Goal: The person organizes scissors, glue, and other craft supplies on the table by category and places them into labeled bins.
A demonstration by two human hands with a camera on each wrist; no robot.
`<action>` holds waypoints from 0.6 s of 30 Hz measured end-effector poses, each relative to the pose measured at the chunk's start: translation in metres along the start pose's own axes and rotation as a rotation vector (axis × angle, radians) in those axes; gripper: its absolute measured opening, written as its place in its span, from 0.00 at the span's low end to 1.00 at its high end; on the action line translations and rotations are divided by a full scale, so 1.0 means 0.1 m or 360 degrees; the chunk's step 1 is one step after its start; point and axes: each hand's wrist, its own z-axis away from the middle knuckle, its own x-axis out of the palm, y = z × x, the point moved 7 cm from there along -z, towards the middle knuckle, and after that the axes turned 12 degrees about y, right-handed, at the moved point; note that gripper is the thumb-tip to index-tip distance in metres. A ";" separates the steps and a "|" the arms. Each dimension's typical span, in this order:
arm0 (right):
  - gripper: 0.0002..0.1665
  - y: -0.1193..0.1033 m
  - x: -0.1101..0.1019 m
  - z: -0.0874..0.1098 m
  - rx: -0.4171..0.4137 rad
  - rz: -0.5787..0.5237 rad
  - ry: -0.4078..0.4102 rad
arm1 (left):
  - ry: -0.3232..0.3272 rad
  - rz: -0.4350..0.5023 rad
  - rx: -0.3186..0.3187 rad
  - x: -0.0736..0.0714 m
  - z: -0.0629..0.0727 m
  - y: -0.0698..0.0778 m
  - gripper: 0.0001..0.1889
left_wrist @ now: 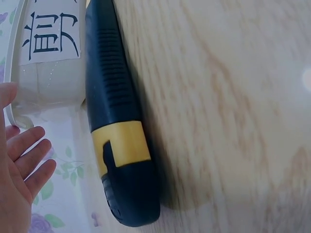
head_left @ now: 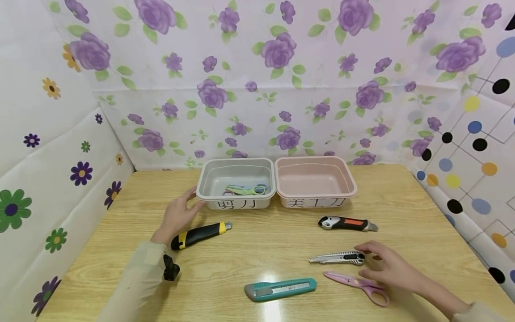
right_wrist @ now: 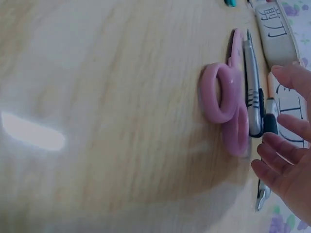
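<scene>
Pink scissors (head_left: 356, 281) and a silver cutter (head_left: 337, 258) lie on the wood-grain table (head_left: 225, 264) beside my right hand (head_left: 389, 269), fingers parted, as I watch remotely my left hand (head_left: 178, 215), fingers also parted, at the grey bin (head_left: 237, 197).

Left arm (head_left: 134, 281): enters from lower left of the head view, pale sleeve to just short of the wrist; reaches farther forward than the right.
Left wrist (head_left: 162, 236): bare.
Left grip (head_left: 179, 217): bare hand; fingers (left_wrist: 30, 162) lightly bent and slightly spread, thumb apart from them; palm side visible in the left wrist view, hand cut by the frame edge.

Right arm (head_left: 436, 291): enters from lower right, reaching inward; bare forearm, pale cuff (head_left: 476, 313) at the corner.
Right grip (head_left: 386, 268): bare hand; forefinger arched forward, fingers loosely bent, thumb set apart with a gap between; palm side visible in the right wrist view.
</scene>
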 end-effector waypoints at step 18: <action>0.46 0.10 -0.05 0.35 0.0149 0.0198 0.0054 | -0.0012 0.0000 -0.0017 -0.02 -0.01 -0.01 0.31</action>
